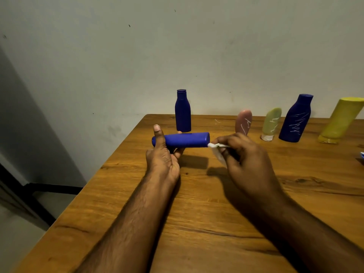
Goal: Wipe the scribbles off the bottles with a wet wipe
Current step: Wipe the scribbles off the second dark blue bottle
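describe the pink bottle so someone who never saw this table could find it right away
Look along the far edge of the wooden table, where containers stand in a row before the wall. The pink bottle stands just past the right hand, left of the pale green tube. It is the only pink one, rounded on top, with a white zigzag scribble.

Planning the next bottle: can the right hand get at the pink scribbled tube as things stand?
Probably yes. The pink scribbled tube stands just beyond the right hand, nothing between them, though that hand holds the white wet wipe.
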